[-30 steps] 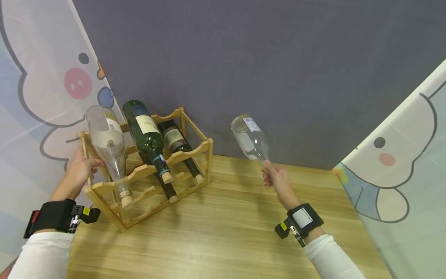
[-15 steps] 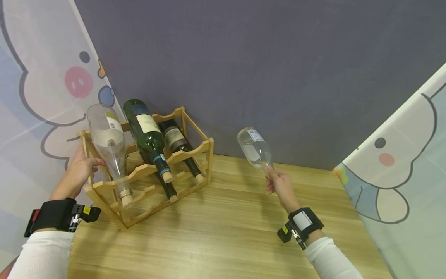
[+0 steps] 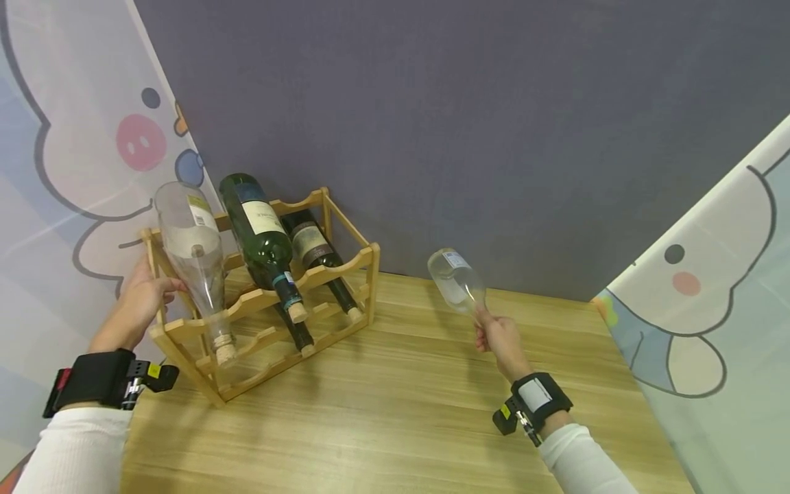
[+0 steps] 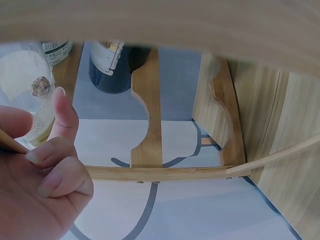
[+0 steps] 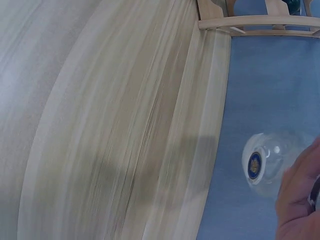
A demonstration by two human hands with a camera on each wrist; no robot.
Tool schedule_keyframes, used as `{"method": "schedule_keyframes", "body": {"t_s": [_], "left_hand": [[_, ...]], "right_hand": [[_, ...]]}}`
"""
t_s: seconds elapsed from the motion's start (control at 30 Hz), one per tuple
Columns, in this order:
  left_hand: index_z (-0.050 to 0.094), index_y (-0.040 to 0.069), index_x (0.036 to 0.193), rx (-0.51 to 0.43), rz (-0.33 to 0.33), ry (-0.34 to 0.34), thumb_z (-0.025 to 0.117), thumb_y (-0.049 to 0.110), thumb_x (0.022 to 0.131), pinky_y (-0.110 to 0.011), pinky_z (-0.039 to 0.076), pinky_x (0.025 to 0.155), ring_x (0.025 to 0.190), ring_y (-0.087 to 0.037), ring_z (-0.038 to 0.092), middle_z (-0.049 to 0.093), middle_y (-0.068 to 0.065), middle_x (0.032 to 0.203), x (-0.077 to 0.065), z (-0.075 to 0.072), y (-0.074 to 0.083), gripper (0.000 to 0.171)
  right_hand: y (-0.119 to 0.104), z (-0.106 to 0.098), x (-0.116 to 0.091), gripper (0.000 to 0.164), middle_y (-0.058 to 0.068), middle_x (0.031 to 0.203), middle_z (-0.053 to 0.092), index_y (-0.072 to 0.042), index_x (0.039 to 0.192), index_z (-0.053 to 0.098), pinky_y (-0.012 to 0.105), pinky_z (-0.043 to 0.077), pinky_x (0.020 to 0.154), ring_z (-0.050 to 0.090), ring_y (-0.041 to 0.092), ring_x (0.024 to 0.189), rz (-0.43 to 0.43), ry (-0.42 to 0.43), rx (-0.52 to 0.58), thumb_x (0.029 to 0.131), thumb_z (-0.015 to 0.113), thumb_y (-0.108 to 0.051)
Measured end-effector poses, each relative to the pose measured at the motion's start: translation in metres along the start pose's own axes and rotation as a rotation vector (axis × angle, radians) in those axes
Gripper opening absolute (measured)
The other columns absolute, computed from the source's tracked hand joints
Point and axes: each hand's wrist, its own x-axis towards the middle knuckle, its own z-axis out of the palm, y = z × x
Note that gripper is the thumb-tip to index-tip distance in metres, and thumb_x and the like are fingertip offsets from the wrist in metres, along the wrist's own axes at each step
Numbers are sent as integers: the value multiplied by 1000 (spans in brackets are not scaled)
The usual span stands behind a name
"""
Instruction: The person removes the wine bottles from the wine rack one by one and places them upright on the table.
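Note:
In the head view my left hand (image 3: 137,305) grips the left end of the wooden wine rack (image 3: 373,288); in the left wrist view its fingers (image 4: 65,177) curl against the wood. On the rack's upper tier lie a large clear corked bottle (image 3: 188,233), a large green bottle (image 3: 262,243) and a smaller dark bottle (image 3: 308,243). Another dark bottle (image 3: 298,335) pokes out of the lower tier. To the right, my right hand (image 3: 503,339) holds a clear glass bottle (image 3: 457,278) by its neck, base pointing up and away. A round blue emblem (image 5: 254,165) shows on this bottle.
The rack stands on a wood-grain tabletop (image 3: 395,412), close to the left wall panel with cartoon animals (image 3: 80,165). A dark grey panel (image 3: 432,123) closes off the back, and a second cartoon panel (image 3: 728,288) is at the right.
My right hand has lowered the clear bottle toward the tabletop, shifting a little to the right. My left hand and the rack have stayed in place.

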Motion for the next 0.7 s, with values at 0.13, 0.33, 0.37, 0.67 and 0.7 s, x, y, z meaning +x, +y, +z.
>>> {"method": "schedule_keyframes", "body": {"t_s": [0.13, 0.33, 0.37, 0.67, 0.7], "left_hand": [[26, 7, 140, -4, 5, 11, 38, 5, 100, -20, 42, 75, 86, 6, 50, 53, 20, 89, -1, 0, 0, 42], [23, 3, 142, -2, 1, 18, 38, 5, 100, -17, 43, 74, 86, 4, 49, 51, 19, 93, -1, 1, 0, 45], [21, 2, 144, -2, -2, 18, 38, 5, 100, -17, 43, 73, 86, 5, 49, 51, 19, 93, -1, 1, 1, 47], [14, -1, 152, 15, -7, 19, 39, 5, 100, -17, 42, 75, 89, 5, 47, 46, 16, 103, -1, 2, 1, 58], [12, -1, 153, 14, -5, 17, 38, 6, 100, -17, 42, 76, 90, 7, 46, 45, 16, 105, -1, 2, 1, 59]], "right_hand": [[0, -1, 0, 42, -5, 56, 50, -5, 72, 54, 23, 49, 50, 50, 8, 47, 21, 0, -35, 103, 48, -32], [2, -1, -1, 42, -5, 55, 50, -5, 70, 54, 22, 48, 49, 51, 8, 47, 44, 3, -62, 103, 48, -31], [2, -1, -1, 42, -5, 55, 50, -5, 70, 54, 22, 48, 48, 51, 8, 47, 44, 2, -62, 103, 48, -31], [6, -2, -1, 41, -6, 56, 49, -7, 69, 54, 21, 47, 50, 49, 7, 48, 58, -17, -88, 103, 47, -29], [6, -2, -1, 41, -6, 56, 49, -7, 69, 54, 20, 46, 50, 49, 7, 48, 60, -14, -90, 103, 47, -29]]}}
